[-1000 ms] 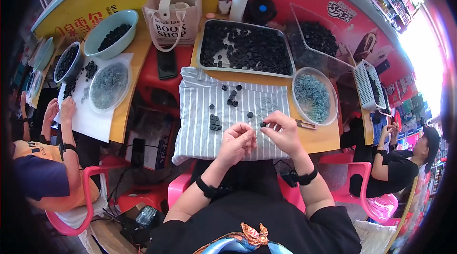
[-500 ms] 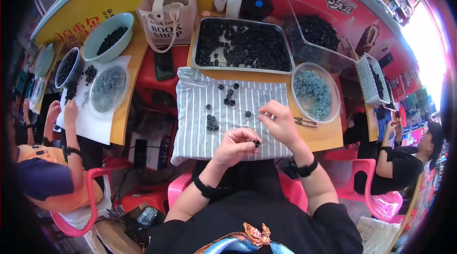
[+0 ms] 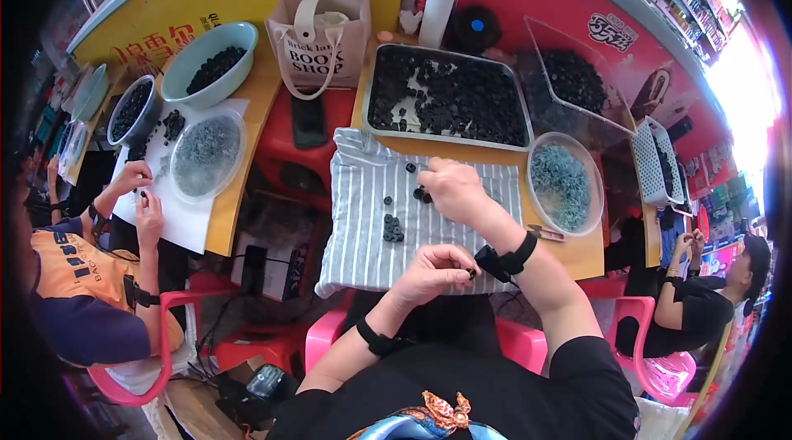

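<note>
My left hand [image 3: 435, 276] is closed at the cloth's near edge, pinching a small black round part [image 3: 472, 273] between thumb and fingertips. Over the middle of the grey-and-white striped cloth [image 3: 355, 234], my right hand [image 3: 454, 191] reaches far forward with its fingers bent together. Its fingertips come down beside a few black round parts [image 3: 422, 196] and partly cover them; whatever they grip is hidden. To their left lies a small cluster of black parts [image 3: 393, 229], with single ones [image 3: 411, 167] farther back.
Behind the cloth stands a metal tray [image 3: 450, 141] of black parts. A round tub [image 3: 535, 192] of thin metal pieces and a small wooden-handled tool [image 3: 548, 233] lie right. A tote bag [image 3: 351, 35], white bottle [image 3: 439, 11] and clear bin [image 3: 569, 114] stand behind. People sit on both sides.
My right hand has moved forward and left, from the cloth's right side to the black parts in its middle. My left hand keeps its pinch. The whole view has shifted slightly.
</note>
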A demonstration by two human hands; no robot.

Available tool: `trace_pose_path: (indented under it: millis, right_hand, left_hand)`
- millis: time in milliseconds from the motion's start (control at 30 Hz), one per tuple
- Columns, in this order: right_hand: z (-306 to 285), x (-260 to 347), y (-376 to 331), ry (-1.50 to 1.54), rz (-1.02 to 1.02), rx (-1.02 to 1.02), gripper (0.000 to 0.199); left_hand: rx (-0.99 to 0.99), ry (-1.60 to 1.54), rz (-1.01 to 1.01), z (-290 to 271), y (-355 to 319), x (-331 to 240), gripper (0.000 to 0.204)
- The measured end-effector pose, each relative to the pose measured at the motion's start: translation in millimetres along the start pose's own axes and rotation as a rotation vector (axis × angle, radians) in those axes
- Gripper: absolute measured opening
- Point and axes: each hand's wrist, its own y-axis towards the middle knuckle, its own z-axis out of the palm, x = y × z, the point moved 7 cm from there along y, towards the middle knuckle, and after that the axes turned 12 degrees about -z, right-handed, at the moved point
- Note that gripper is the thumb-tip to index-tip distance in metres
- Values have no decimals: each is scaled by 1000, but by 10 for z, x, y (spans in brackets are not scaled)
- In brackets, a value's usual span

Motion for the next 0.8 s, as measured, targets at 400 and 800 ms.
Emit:
trace_pose_path:
  millis: [400,800]
  right_hand:
    - [-352,530,-1134,-20,44,-125,6]
    - [-209,106,-1210,207,297,-231,3]
  left_hand:
    - [-66,-112,71,-74,9,-67,12]
    - [-120,-142,136,-105,-15,-96,14]
